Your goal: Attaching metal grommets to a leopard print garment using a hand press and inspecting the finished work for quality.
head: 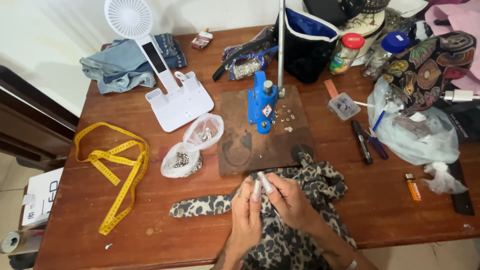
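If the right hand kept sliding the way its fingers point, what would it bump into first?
Probably the left hand: the right hand points up-left, its fingertips already against it over the leopard-print fabric.

A reddish-brown wooden table (150,240) fills most of the view, its worn top lit evenly by soft daylight with only faint shadows. Behind it, from eleven to twelve o'clock, stands a plain off-white wall (45,40), and at nine o'clock a dark wooden piece of furniture (20,125) runs along that wall. Pale floor tiles (7,175) show at eight o'clock and again at five o'clock beyond the table's near edge.
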